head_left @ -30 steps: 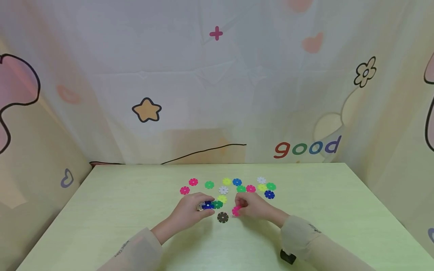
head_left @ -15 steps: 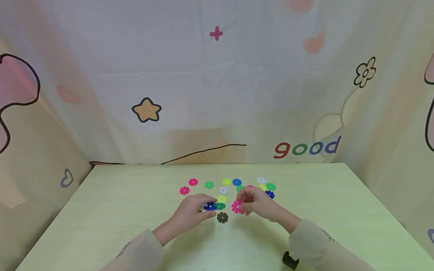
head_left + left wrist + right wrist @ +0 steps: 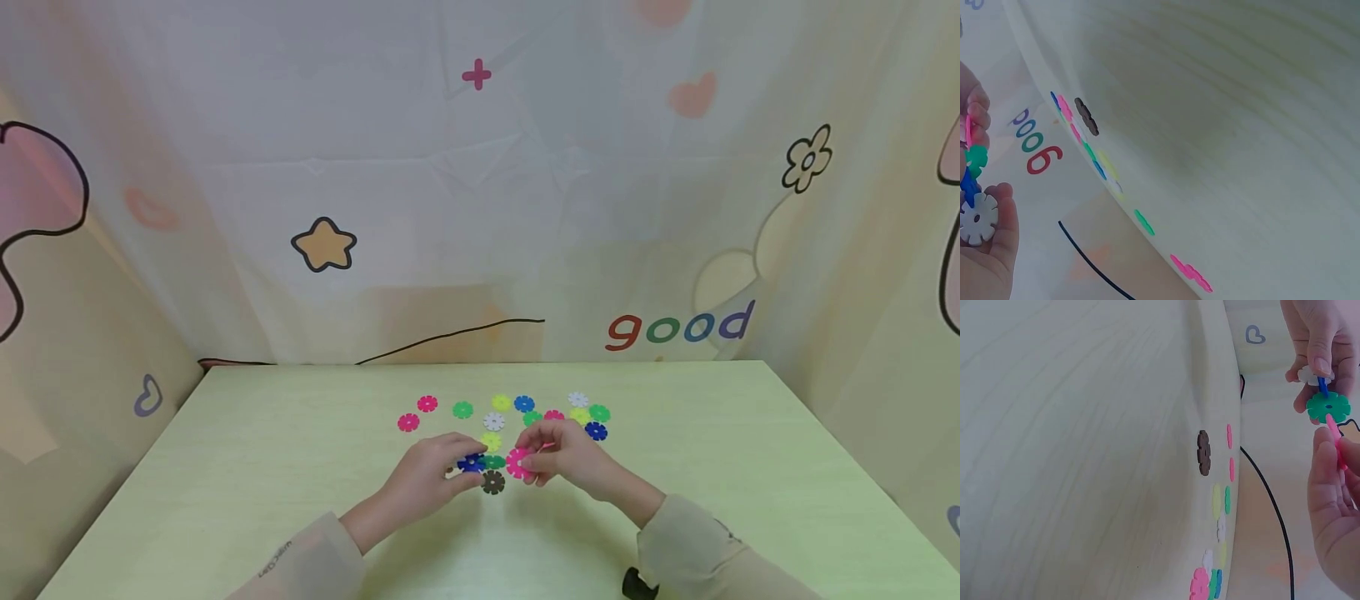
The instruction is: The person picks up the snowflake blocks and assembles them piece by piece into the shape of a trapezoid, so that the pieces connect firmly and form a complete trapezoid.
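Since the frame half a second earlier, the left hand (image 3: 431, 473) has shifted slightly rightward, and the gap between the green disc (image 3: 493, 462) and the pink disc (image 3: 513, 463) has narrowed. Left hand holds, between thumb and fingers, a row of linked discs: white disc (image 3: 985, 219), blue disc (image 3: 467, 463) and green disc, the green one projecting toward the other hand. Right hand (image 3: 573, 457) pinches the pink disc. Per the right wrist view, the pink disc stands edge-on at the rim of the green disc, apparently in contact; whether it sits in a slot cannot be confirmed.

Assessment: the step in hand appears to be joining the pink disc to the free end of the row. Next move would call for aligning slot with slot, then a steady push while the left hand prevents twisting.

Surroundings: the row is held above the table (image 3: 300, 500). On the tabletop lie a brown disc (image 3: 487, 483), a yellow disc (image 3: 491, 442) and, farther back, scattered loose discs (image 3: 463, 410) of several colours. Behind them hangs a printed backdrop (image 3: 450, 208)
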`<act>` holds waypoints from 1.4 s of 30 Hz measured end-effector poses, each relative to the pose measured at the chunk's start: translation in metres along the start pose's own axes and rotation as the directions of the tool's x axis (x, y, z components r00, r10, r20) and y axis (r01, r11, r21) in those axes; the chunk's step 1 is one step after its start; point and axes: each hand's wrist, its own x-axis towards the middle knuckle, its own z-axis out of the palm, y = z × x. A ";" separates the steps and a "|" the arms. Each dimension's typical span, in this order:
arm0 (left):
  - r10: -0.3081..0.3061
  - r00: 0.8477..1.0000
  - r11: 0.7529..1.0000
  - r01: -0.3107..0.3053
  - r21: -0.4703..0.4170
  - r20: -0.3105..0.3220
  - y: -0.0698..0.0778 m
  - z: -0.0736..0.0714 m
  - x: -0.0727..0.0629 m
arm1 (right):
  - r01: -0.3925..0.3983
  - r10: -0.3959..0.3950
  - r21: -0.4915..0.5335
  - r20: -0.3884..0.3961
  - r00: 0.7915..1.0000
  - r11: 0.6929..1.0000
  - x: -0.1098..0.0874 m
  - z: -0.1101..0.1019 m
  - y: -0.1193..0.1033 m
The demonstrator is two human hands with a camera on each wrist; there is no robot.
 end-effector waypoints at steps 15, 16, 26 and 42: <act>0.059 0.998 0.998 -0.059 0.001 -0.031 0.009 0.003 0.000 | -0.066 0.071 0.070 -0.068 0.995 0.995 -0.003 0.004 0.003; 0.070 0.997 0.998 -0.070 -0.005 -0.039 0.009 0.003 0.000 | -0.069 0.074 0.073 -0.073 0.995 0.995 -0.003 0.005 0.002; 0.146 0.988 0.989 -0.147 -0.013 -0.054 0.009 0.005 -0.002 | -0.070 0.083 0.137 -0.093 0.992 0.988 -0.010 0.009 -0.003; 0.194 0.978 0.980 -0.191 0.051 -0.072 0.009 0.005 -0.005 | -0.075 0.103 0.226 -0.113 0.988 0.971 -0.011 0.016 -0.004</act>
